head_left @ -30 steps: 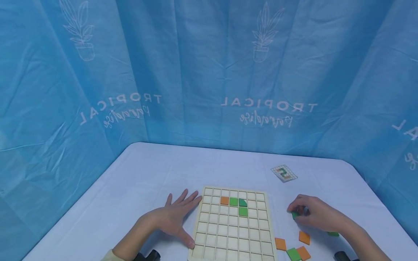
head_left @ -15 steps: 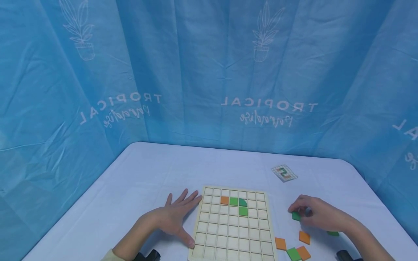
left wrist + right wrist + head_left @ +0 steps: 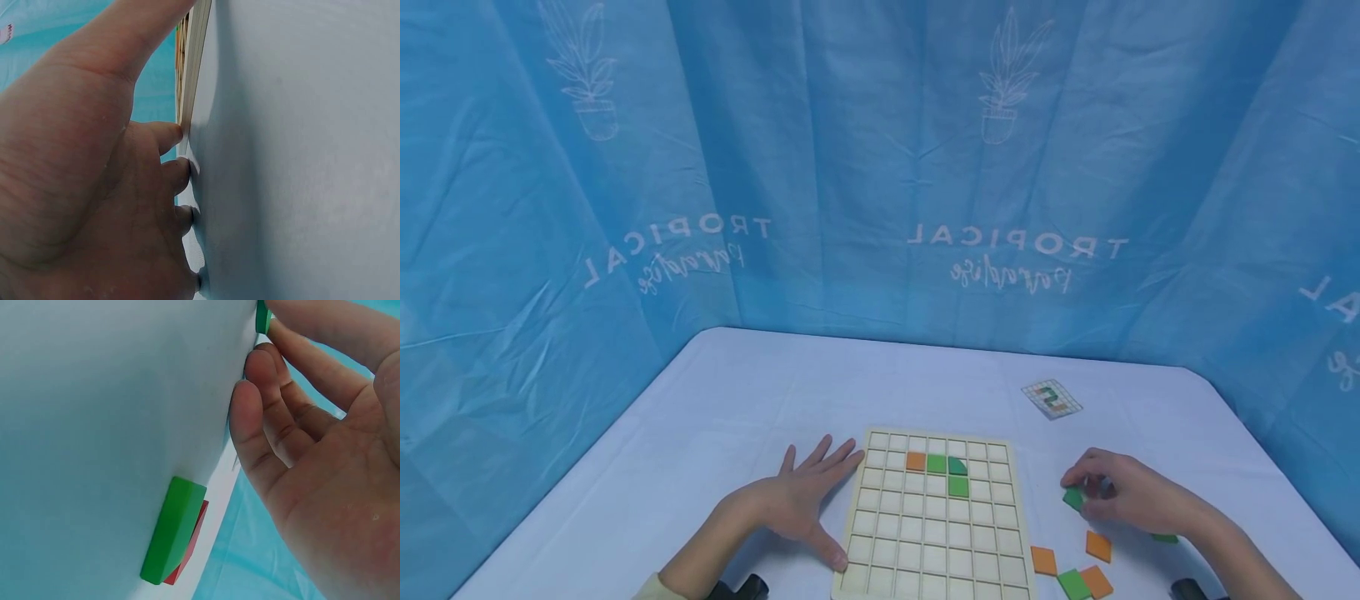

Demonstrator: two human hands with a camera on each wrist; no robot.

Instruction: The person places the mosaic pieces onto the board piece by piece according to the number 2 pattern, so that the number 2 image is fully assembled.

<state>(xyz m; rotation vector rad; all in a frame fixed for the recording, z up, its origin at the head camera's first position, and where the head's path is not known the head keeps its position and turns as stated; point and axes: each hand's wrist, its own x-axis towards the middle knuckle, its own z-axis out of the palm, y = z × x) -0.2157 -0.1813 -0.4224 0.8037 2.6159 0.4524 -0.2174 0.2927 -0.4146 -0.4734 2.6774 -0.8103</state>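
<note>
My left hand is spread flat, its thumb and forefinger against the left edge of the wooden grid board. In the left wrist view the fingertips of that hand reach down to the white cloth beside the board's side. On the board lie an orange square tile, two green square tiles, one of them lower, and a dark green rounded tile. Right of the board, my right hand pinches a green tile between thumb and fingers, low over the table.
Loose orange tiles and a green tile lie near the board's lower right. Another green tile is partly under the right wrist; a red piece shows behind a green one. A printed pattern card lies farther back.
The green tile in my right fingers has turned and shifted slightly, and more of it shows than a second ago. My left hand and the board stay put.
</note>
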